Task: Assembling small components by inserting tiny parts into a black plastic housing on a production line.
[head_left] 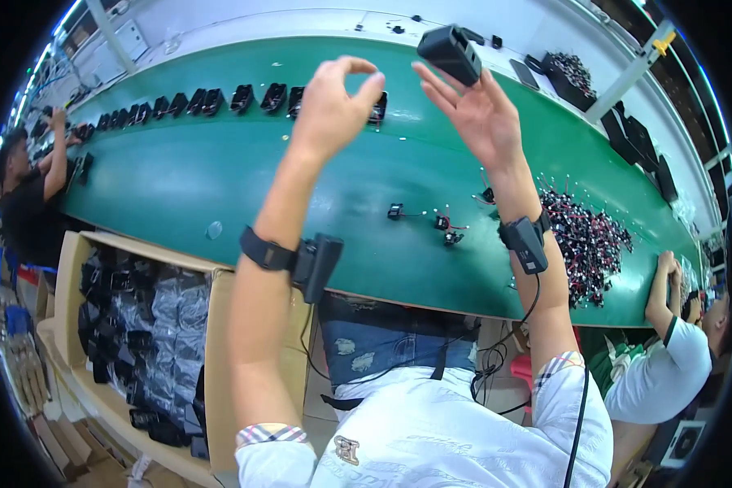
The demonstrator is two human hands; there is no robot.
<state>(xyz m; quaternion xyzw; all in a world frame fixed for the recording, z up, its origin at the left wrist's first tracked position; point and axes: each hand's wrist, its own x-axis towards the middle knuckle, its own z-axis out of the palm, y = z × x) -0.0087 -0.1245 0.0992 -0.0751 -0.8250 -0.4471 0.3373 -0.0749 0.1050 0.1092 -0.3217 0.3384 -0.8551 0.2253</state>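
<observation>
While our left hand (332, 106) curls loosely, thumb and fingertips parted, our right hand (484, 118) holds a black housing (450, 55) at its outstretched fingers, seen against the far edge of the green table (220, 163). Mostly bare tabletop lies left of centre, between the row of black cases (241, 98) and near edge; the housing's long axis slants from upper left to lower right, slotted face rightward.

One raised black case (450, 54), two forearm devices (317, 267) (529, 246), two co-workers (34, 203) (663, 378).
</observation>
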